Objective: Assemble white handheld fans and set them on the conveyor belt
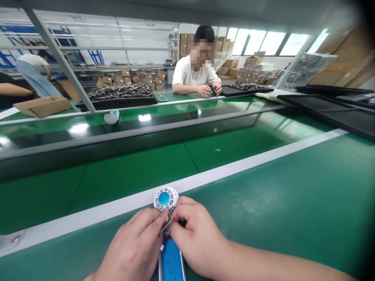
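Note:
A white handheld fan (pixel 174 194) with a round head and a blue disc at its centre lies in front of me near the table's white edge strip. In its open handle sits a blue battery pack (pixel 171 259), with thin wires at its upper end. My left hand (pixel 136 242) is closed on the left side of the fan's neck, fingertips just under the round head. From the right, my right hand (pixel 195 230) pinches at the same neck area, where a small metallic-looking part (pixel 166 221) shows between the fingers. The fingers hide most of this spot.
Beyond the white strip (pixel 205 174) runs a green conveyor belt (pixel 140 164). Across it a person (pixel 195 72) works with both hands near a black tray (pixel 243 90). A plastic-wrapped item (pixel 111 116) lies on the far side. Black trays (pixel 331 113) are stacked at right.

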`<action>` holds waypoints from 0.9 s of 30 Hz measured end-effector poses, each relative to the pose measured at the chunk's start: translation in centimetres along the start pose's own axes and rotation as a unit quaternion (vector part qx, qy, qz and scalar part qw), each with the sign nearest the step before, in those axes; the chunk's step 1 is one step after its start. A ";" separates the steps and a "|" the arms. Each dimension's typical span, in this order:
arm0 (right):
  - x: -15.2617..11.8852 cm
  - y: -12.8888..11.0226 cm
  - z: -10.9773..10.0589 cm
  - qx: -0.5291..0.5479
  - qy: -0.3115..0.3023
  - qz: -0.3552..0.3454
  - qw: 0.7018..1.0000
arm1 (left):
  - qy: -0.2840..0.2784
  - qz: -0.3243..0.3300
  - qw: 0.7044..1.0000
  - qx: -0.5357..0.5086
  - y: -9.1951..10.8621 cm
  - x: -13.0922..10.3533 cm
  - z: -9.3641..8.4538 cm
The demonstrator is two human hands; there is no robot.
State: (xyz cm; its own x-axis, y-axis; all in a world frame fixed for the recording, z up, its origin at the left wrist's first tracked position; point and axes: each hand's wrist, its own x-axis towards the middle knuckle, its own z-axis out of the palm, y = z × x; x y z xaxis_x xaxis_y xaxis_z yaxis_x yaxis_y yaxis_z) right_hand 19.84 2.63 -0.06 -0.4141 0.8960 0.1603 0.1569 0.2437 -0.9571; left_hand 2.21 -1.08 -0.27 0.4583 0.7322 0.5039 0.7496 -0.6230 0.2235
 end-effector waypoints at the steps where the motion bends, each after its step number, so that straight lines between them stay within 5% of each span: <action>1: 0.0 0.0 -0.1 -0.004 -0.006 -0.002 1.000 | -0.007 -0.001 1.000 0.000 0.0 0.0 -0.1; 15: 0.0 -0.2 -0.1 -0.003 -0.018 0.014 1.000 | -0.028 0.009 0.999 -0.015 0.4 0.5 -0.8; 21: 0.4 -0.8 -0.7 -0.015 -0.028 0.026 0.999 | -0.017 -0.049 0.993 -0.108 0.1 0.9 -1.2; 27: 6.1 1.6 -4.2 -0.051 0.046 0.092 0.993 | 0.077 -0.091 0.992 0.034 -1.7 -0.7 -0.6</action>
State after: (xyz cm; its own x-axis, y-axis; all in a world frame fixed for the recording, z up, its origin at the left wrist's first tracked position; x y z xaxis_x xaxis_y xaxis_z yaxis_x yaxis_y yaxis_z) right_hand 21.30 10.05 0.42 -0.2880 0.9576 0.0110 0.3138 0.1052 -0.9436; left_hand 0.34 -0.73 -0.56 0.2387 0.7769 0.5826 0.8464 -0.4605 0.2673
